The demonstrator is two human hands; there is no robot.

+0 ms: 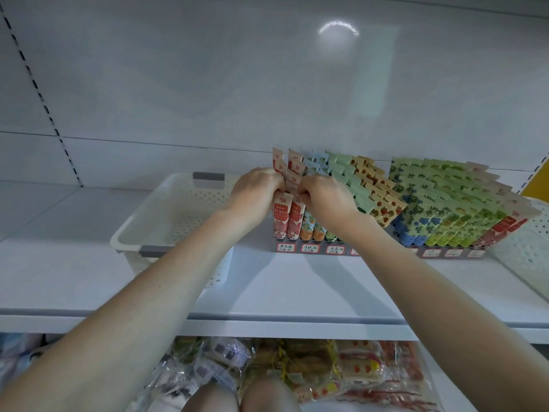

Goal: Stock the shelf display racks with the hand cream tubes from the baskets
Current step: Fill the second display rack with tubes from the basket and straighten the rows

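Hands up at the shelf [297, 292]: left hand [256, 188] and right hand [325, 197] both curl their fingers onto the tops of the red tubes [281, 217] standing at the left end of a rack [309, 248]. Next to it on the left sits a white basket [154, 221], with a 2nd full rack [445, 253] on the right.

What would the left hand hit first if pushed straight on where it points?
The red hand cream tubes: the left hand grips them, so nothing lies between. Depth behind them is unclear.
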